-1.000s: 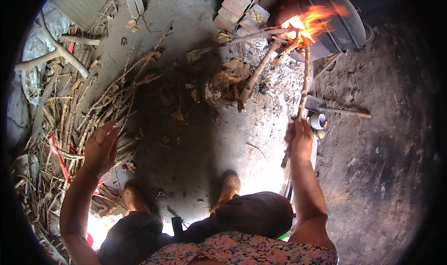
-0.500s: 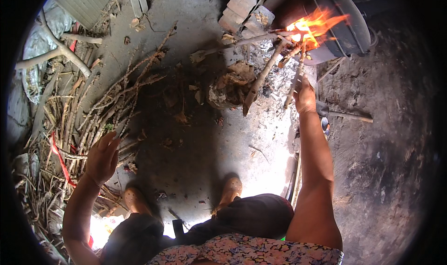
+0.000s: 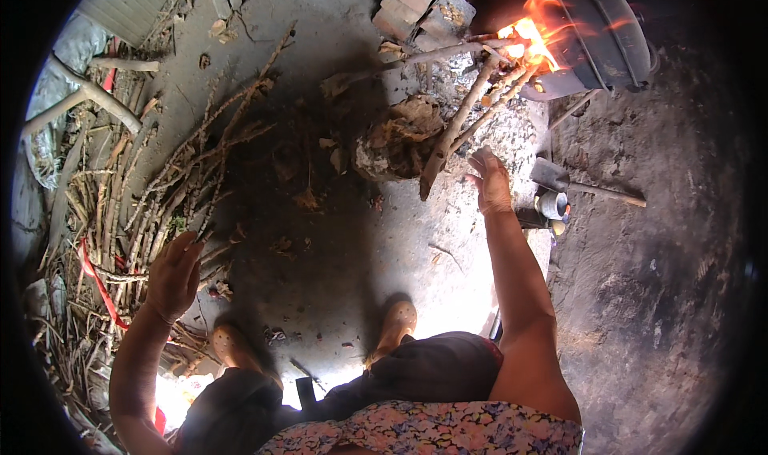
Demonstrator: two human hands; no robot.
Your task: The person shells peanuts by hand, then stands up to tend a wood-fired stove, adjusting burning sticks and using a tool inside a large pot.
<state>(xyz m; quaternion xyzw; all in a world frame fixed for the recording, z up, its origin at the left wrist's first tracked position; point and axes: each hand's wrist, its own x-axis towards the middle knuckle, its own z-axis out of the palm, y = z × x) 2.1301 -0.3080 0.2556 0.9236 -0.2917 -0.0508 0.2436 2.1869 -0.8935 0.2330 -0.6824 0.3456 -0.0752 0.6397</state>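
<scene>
My right hand (image 3: pixel 492 185) is open with fingers stretched, over the pale ash just below the burning sticks, and holds nothing. A thin stick (image 3: pixel 494 109) lies with its far end in the fire (image 3: pixel 528 45), beside a thicker stick (image 3: pixel 462 127) that slants toward me. Another stick (image 3: pixel 436 55) enters the flames from the left. The fire burns at the mouth of a dark stove. On the left, my left hand (image 3: pixel 174 277) is held over the edge of a firewood pile (image 3: pixel 120 231), fingers extended; whether it touches the twigs is unclear.
Bricks (image 3: pixel 412 3) stand left of the fire. A crumpled brown bag or wad (image 3: pixel 392 147) sits beside the ash. A small shovel (image 3: pixel 588 187) and a little grey cup (image 3: pixel 552 205) are to the right. A forked branch (image 3: pixel 100 95) lies at the far left.
My right hand has let go of the thin stick and drawn back down and left. That stick now lies against the thicker one. The left hand has barely moved.
</scene>
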